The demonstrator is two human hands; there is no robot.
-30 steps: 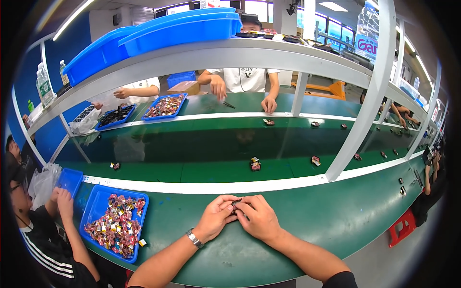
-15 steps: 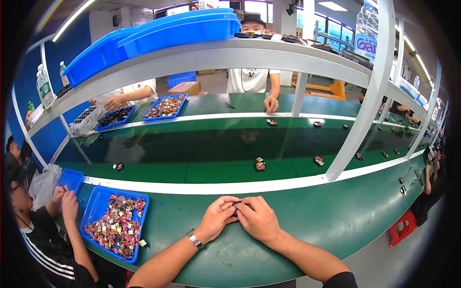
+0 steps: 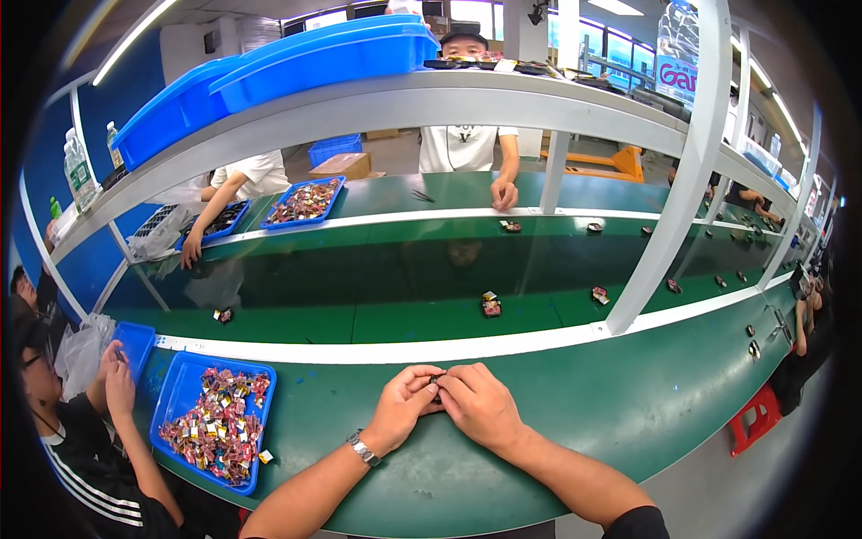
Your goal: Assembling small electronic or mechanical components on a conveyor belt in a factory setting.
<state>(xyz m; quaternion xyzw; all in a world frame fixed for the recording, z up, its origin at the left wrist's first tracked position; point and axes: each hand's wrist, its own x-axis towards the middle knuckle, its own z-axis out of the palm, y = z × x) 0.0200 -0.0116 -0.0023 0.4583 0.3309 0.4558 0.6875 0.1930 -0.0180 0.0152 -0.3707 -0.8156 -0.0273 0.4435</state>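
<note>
My left hand (image 3: 406, 406) and my right hand (image 3: 482, 409) meet over the green bench. Both are closed on a small black part (image 3: 435, 381), pinched between thumbs and fingertips. The fingers cover most of it, so its exact kind does not show. A metal-banded watch is on my left wrist. To the left of my left forearm lies a blue tray (image 3: 271, 382) heaped with small red, yellow and white parts (image 3: 215, 427). One loose part (image 3: 266, 456) rests at the tray's right rim.
Beyond the white rail (image 3: 386, 352), a dark green conveyor belt (image 3: 395, 310) carries spaced-out small assemblies (image 3: 491, 305). A white post (image 3: 669, 171) and shelf (image 3: 377, 108) with blue trays (image 3: 323, 58) stand above. Co-workers sit left and across; a red stool (image 3: 754, 420) is at right.
The assemblies on the belt have shifted slightly right. Across at the far left, a co-worker's arm has reached down to the belt. My hands keep their grip on the black part, almost unmoved.
</note>
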